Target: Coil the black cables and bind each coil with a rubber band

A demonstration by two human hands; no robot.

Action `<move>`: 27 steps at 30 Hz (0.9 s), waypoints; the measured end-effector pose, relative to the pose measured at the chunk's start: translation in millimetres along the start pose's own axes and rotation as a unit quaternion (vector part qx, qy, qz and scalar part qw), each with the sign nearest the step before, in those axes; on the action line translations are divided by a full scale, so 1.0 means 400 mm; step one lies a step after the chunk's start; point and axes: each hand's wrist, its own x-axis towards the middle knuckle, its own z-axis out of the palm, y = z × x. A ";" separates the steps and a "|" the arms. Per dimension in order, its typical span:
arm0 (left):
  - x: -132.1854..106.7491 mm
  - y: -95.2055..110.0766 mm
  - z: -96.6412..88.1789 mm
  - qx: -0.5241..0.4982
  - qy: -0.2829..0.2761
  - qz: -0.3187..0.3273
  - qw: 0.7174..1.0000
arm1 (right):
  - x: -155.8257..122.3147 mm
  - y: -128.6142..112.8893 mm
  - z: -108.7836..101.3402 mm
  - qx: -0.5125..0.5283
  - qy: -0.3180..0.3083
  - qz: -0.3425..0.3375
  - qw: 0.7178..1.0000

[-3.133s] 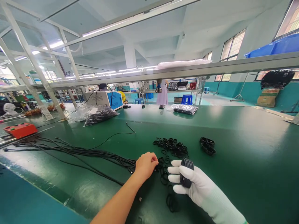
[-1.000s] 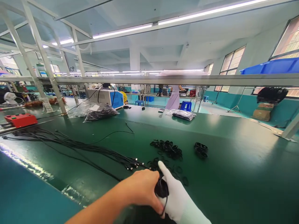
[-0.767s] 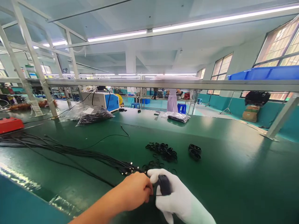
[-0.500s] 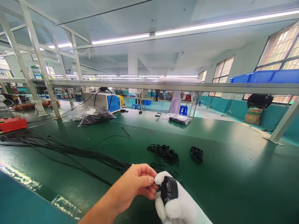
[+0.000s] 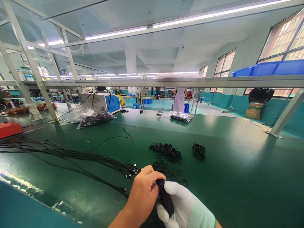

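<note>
A coiled black cable (image 5: pixel 166 199) is held between my two hands near the bottom middle of the view. My right hand (image 5: pixel 184 202), in a white glove, wraps round the coil with thumb and fingers. Bare, my left hand (image 5: pixel 145 193) pinches the coil's upper left end, its fingertips partly hidden. Just beyond lie small black bands (image 5: pixel 167 152) in a loose pile. Left of my hands stretches a bundle of black cables (image 5: pixel 90 155) with metal plug ends. Two coiled cables (image 5: pixel 199 151) rest on the green table to the right.
On the green table (image 5: pixel 237 164), a bag of dark goods (image 5: pixel 95 117) lies near a blue and white machine (image 5: pixel 102 102). A flat plastic packet (image 5: pixel 181 117) sits at the far edge. A metal rail (image 5: pixel 152 83) crosses above. Beyond the table stands a person (image 5: pixel 180 99).
My left hand has moved right and up onto the coil's top. My right hand has turned the coil, which now shows its side strands. The view has shifted slightly.
</note>
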 end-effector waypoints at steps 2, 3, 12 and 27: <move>-0.002 -0.009 -0.001 -0.013 0.013 -0.006 1.000 | -0.001 -0.005 0.012 -0.001 -0.021 -0.026 0.999; -0.003 -0.012 -0.002 -0.023 0.017 -0.008 1.000 | 0.000 -0.004 0.017 -0.005 -0.023 -0.038 0.999; 0.003 0.020 -0.033 0.028 0.013 -0.022 0.999 | 0.035 0.050 -0.015 -0.011 0.012 -0.112 0.994; 0.054 -0.005 -0.079 -0.054 -0.087 -0.107 0.989 | 0.013 -0.025 0.025 -0.185 0.133 -0.097 0.969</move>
